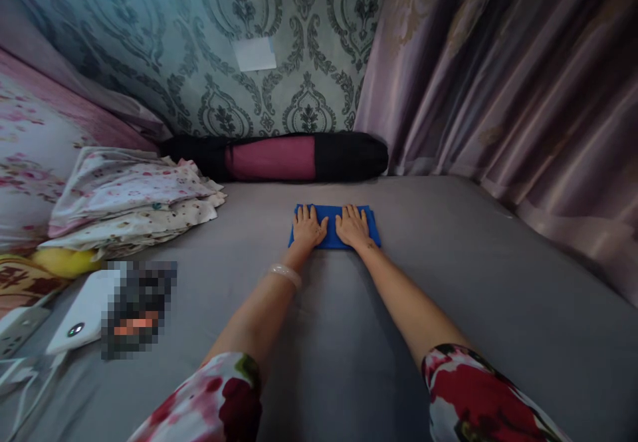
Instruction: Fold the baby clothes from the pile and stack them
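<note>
The left hand (308, 229) and right hand (353, 227) lie flat on a folded blue cloth (331, 226) on the grey sheet (423, 282), fingers straight and slightly spread, grasping nothing. A long black and pink bag or bolster (272, 158) lies along the wall (279, 103), any contents hidden. At left, a white power bank (87, 306) has a lit display (76, 329) too small to read.

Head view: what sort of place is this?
Probably a bedroom, on or beside a bed: a wide grey sheet, patterned wallpaper and long curtains point that way.
</note>
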`<state>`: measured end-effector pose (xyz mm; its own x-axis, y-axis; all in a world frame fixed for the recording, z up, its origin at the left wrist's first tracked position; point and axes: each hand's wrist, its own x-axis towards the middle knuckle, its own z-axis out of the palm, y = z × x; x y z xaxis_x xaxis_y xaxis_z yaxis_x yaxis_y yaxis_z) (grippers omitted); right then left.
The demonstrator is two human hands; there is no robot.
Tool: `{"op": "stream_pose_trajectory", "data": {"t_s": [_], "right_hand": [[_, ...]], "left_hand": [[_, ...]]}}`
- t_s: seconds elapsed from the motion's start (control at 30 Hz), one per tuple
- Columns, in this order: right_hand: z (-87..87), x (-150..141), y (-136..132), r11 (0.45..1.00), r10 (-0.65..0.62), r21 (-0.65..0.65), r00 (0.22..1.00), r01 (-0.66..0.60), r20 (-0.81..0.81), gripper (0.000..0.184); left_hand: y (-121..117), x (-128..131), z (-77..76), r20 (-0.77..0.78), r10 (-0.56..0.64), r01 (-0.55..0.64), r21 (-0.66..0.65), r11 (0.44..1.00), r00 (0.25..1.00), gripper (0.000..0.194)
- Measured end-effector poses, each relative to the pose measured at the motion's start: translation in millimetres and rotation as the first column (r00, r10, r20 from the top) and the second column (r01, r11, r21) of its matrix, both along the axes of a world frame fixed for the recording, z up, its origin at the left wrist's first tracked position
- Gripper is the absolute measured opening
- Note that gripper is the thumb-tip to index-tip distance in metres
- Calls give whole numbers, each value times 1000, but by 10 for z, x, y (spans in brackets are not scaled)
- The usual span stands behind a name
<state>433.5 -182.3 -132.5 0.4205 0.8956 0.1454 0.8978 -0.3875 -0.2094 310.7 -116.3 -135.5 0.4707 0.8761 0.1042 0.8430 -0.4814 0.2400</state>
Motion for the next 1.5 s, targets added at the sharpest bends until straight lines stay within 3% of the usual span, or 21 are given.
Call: {"op": "stream_pose_trajectory", "data": {"t_s": [0.13,0.4,0.6,0.7,0.83,1.0,1.17,1.37,1.5], "right_hand": [[-8,77,-23,999,-47,11,999,47,4,62],[-30,303,-179,999,-45,1,999,45,20,64],[6,569,-374,997,17,-81,1000,-19,-23,63],[78,481,-410,999,6,-42,999,-4,50,62],[135,77,-386,994,52,85,985,-67,165,57],[56,-314,-364,990,138,29,986,-141,97,54],[21,-332,-386,993,115,-28,992,-114,45,54],[116,-261,-339,983,134,-119,990,-138,-41,57],[180,-57,-250,993,103,-55,995,-103,-13,59]], "left_hand": [[55,-60,-12,28,34,-33,-53,998,999,74],[163,-281,-29,11,-75,75,-46,996,997,71],[217,-409,-1,-19,-156,155,-42,987,988,70],[117,-344,54,-65,-133,137,60,989,989,69],[-190,-173,95,-67,-100,109,156,982,993,67],[-430,-90,11,-89,-128,139,132,981,988,61],[-425,-102,-6,-104,-117,127,102,987,988,61],[-430,-124,46,-36,-118,122,101,987,992,59],[-385,-303,52,51,-100,90,160,983,994,60]]}}
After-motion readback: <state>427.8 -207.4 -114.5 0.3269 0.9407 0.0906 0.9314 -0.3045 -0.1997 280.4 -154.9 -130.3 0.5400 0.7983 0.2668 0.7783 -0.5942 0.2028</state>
